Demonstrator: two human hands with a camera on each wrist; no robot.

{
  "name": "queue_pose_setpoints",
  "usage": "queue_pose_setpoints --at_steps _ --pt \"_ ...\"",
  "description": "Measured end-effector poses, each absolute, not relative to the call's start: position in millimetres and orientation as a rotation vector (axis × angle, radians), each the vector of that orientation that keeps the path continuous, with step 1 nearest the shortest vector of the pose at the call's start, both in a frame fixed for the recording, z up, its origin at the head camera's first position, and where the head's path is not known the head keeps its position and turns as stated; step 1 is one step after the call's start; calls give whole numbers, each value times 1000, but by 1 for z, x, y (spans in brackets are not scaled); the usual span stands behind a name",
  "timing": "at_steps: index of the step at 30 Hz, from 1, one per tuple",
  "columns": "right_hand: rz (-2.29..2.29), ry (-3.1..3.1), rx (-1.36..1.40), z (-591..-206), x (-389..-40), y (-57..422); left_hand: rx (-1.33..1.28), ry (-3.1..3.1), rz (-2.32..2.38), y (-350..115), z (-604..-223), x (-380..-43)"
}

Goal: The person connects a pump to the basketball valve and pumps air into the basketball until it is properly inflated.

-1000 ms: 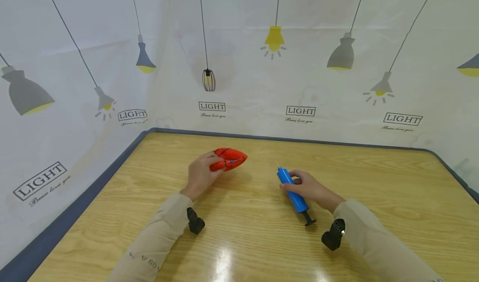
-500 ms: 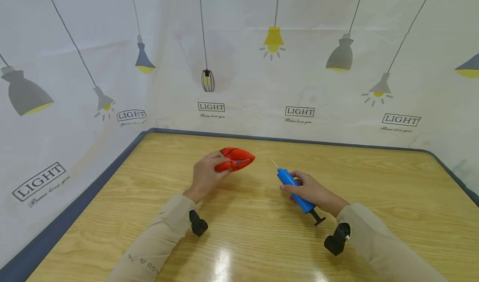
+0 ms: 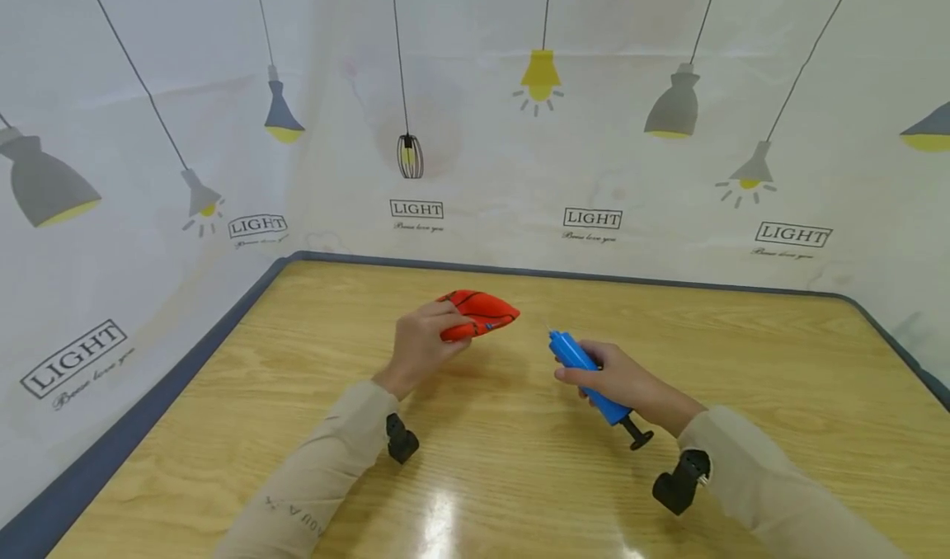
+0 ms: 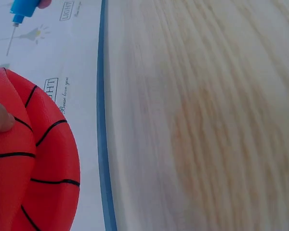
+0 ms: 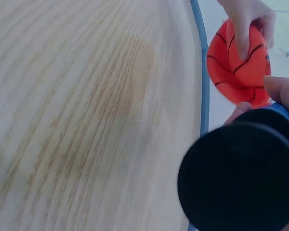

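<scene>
On my feed, left hand [image 3: 426, 340] has shifted right in the head view, bringing the folded red ball [image 3: 486, 313] along; ball's tip now sits nearer the blue pump [image 3: 574, 351] than a second ago. Pump leans over more, black handle [image 3: 640, 439] swung right. Right sleeve [image 3: 772, 468] slid right too.

I see a little booth [image 3: 475, 15] on my screen: white sheets [image 3: 490, 130] behind and beside a wooden-looking table [image 3: 512, 460], with lamp pictures [image 3: 541, 71] and LIGHT words [image 3: 592, 218]. I can't tell which building.
</scene>
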State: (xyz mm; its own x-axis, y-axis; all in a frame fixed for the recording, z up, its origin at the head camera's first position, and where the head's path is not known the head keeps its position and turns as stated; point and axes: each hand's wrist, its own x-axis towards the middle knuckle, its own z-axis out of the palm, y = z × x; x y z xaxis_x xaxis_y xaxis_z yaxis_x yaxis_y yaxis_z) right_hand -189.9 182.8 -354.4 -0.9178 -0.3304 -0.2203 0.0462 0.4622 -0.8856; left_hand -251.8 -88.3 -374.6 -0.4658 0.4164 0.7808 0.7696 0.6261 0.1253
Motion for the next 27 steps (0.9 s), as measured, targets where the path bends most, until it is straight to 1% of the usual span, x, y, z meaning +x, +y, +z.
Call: queue_pose_setpoints --at_steps 11,20,27 --pt "-1451 2307 -368 -346 -177 175 -1041 -2054 -561 -75 -370 -254" --pt "-1479 2242 -342 -342 -166 167 -1124 -2021 -446 -64 -364 -255" --pt "-1434 2284 -418 -339 -157 163 -1157 -1995 -397 -62 -367 -253"
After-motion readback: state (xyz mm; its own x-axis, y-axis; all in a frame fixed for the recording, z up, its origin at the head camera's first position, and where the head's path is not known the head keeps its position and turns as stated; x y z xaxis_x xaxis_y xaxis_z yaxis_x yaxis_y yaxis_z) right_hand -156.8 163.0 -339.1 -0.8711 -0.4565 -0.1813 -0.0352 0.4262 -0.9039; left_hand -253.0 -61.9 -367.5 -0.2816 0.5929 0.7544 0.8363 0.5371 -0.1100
